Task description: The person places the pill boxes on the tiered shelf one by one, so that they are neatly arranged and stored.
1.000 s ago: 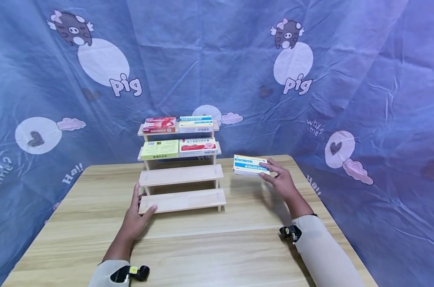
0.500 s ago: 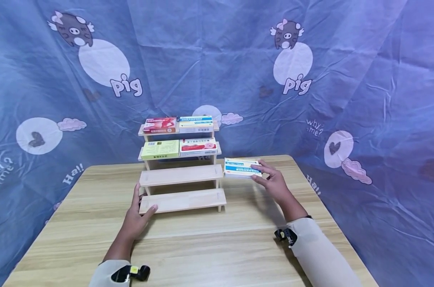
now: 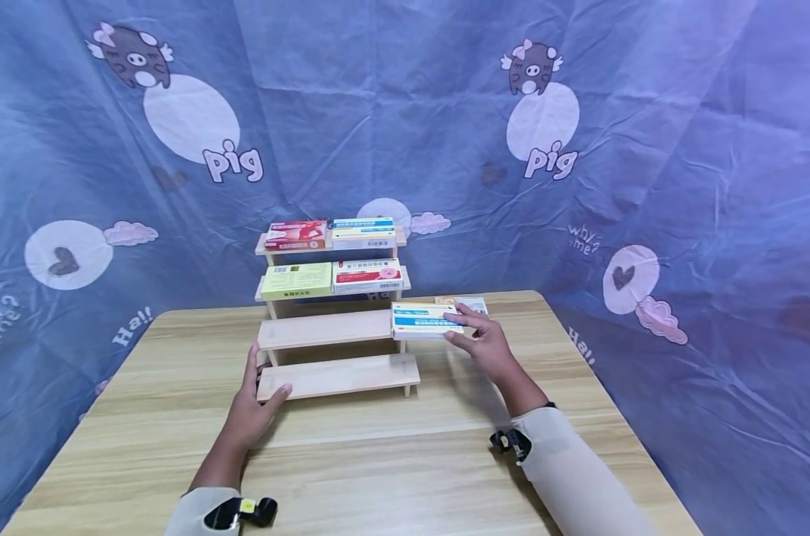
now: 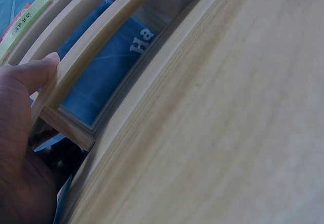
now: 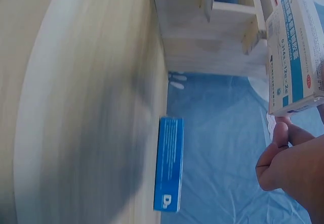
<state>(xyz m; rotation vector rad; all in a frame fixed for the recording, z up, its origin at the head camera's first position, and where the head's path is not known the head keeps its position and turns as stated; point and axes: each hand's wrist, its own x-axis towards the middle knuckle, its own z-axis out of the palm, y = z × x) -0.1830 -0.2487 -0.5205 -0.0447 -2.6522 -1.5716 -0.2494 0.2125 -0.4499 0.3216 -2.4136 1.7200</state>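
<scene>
A four-tier wooden step shelf [image 3: 334,376] stands on the table. My left hand [image 3: 252,413] grips its lower left end; in the left wrist view the thumb lies on the lowest step and the other fingers go round the side, partly in shadow. My right hand [image 3: 488,348] holds a white, blue and yellow medicine box [image 3: 423,321] by its right end. That box is over the right end of the second step from the bottom; whether it touches the wood I cannot tell. The right wrist view shows the box's [image 5: 291,57] printed underside.
On the top tier lie a red medicine box [image 3: 296,234] and a white-blue one [image 3: 363,232]. Below them are a yellow-green box [image 3: 298,280] and a white-red box [image 3: 368,276]. Behind my right hand another box [image 3: 473,303] lies on the table [image 3: 378,476]. A blue curtain [image 3: 405,134] hangs behind.
My right hand has carried the medicine box leftward, from beside the shelf to over its second-lowest step. The box behind it has come into sight. My left hand stays put.
</scene>
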